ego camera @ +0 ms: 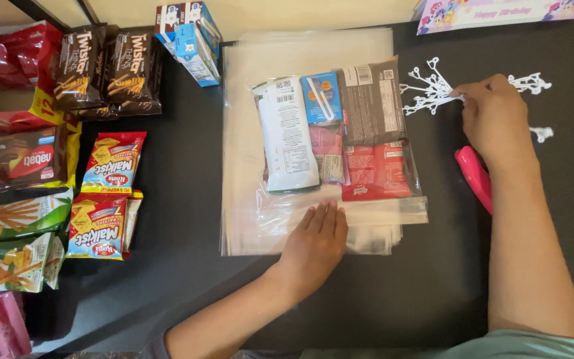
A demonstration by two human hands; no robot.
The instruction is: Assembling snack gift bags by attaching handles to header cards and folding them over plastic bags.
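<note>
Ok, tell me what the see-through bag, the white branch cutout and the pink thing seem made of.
Clear bag: thin glossy plastic film, by its glare and creases. White cutout at the right hand: flat and matte, probably paper or card. Pink tool: smooth and shiny, likely hard plastic.

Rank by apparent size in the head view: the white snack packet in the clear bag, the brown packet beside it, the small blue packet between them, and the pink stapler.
1. White snack packet
2. Brown packet, somewhat smaller
3. Pink stapler, partly hidden by the arm, so unsure
4. Small blue packet
</note>
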